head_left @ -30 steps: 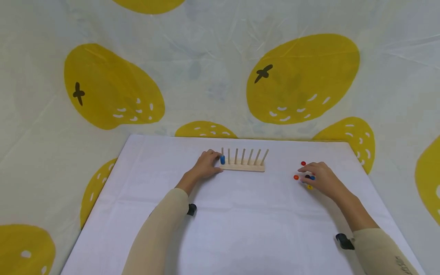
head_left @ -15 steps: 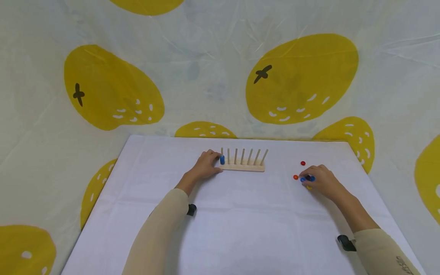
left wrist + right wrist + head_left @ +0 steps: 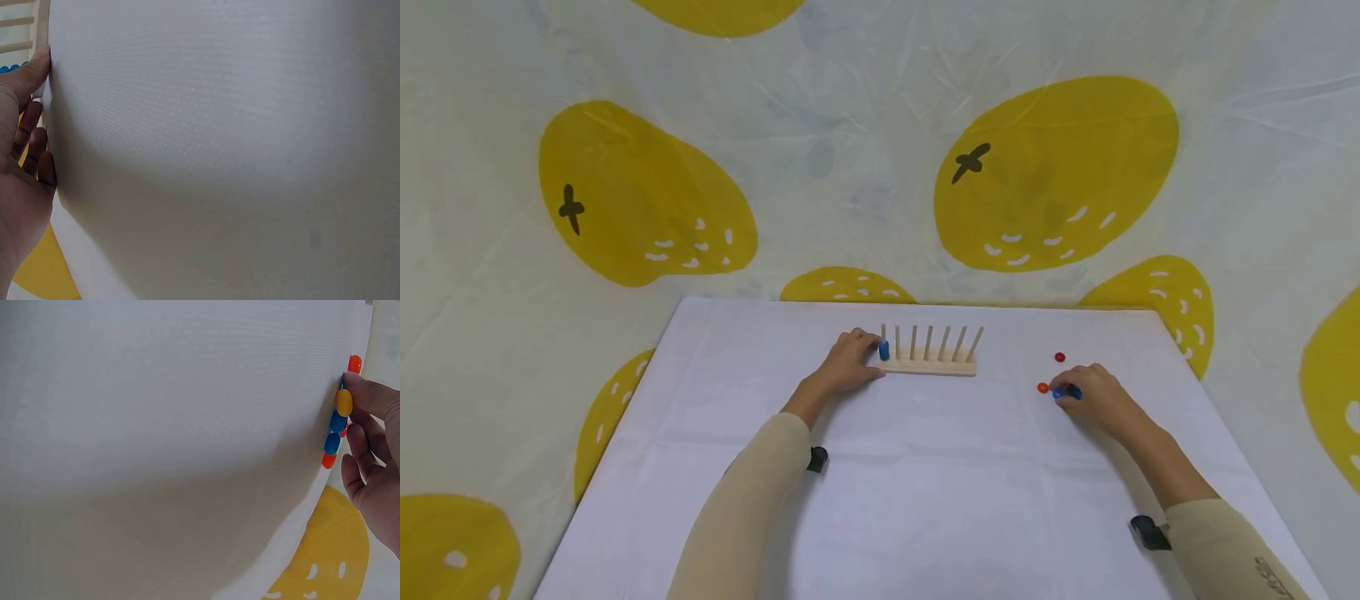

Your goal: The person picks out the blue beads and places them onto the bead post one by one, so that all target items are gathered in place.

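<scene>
A wooden peg stand (image 3: 928, 367) with a row of upright pegs sits toward the back of the table, blue beads (image 3: 883, 351) stacked on its leftmost peg. My left hand (image 3: 847, 360) grips the stand's left end, thumb at the front edge of the base and fingers by the stacked beads. Over at the right, my right hand (image 3: 1096, 398) pinches a blue bead (image 3: 1057, 393) between thumb and index finger. In the right wrist view a yellow bead (image 3: 344, 402), another blue bead (image 3: 338, 422) and an orange bead (image 3: 355, 364) lie beside the fingertips.
A red bead (image 3: 1060, 357) lies beyond the right hand, and an orange-red bead (image 3: 1042, 387) just left of its fingertips. White cloth (image 3: 940, 483) covers the table. Behind it hangs a curtain (image 3: 850, 167) with yellow fruit prints.
My right thumb and index finger have come down and together on the blue bead, and that hand now covers the yellow and dark beads. My left hand has stayed on the stand.
</scene>
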### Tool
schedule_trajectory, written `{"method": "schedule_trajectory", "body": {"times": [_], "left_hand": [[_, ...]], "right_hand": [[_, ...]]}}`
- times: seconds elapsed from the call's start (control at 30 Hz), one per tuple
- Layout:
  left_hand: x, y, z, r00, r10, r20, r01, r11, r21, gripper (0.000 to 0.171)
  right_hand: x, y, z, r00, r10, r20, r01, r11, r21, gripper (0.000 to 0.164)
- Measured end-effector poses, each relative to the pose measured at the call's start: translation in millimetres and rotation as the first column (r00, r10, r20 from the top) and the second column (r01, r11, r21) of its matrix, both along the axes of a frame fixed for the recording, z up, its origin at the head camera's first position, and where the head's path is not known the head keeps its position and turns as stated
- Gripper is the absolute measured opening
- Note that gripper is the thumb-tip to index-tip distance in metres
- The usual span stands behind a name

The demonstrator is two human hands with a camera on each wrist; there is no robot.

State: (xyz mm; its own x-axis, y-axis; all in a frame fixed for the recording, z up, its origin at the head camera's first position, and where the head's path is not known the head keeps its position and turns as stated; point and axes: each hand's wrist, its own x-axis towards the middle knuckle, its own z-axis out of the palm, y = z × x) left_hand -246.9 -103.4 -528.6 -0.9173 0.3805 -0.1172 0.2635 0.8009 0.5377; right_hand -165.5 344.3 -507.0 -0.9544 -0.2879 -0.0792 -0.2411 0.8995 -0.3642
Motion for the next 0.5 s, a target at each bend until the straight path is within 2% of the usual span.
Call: {"method": "schedule_trajectory", "body": {"times": [0.3, 0.5], "left_hand": [[-0.6, 0.7, 0.8, 1.000, -0.006, 0.003, 0.006, 1.000, -0.012, 0.062], [0.6, 0.8, 1.8, 1.000, 0.001, 0.014, -0.001, 1.000, 0.002, 0.062]], "right_hand": [[1.3, 0.7, -0.9, 0.997, -0.056, 0.044, 0.057, 0.998, -0.037, 0.022], [3.5, -2.4, 4.8, 0.999, -0.038, -0.022, 0.036, 0.996, -0.079, 0.025]]}}
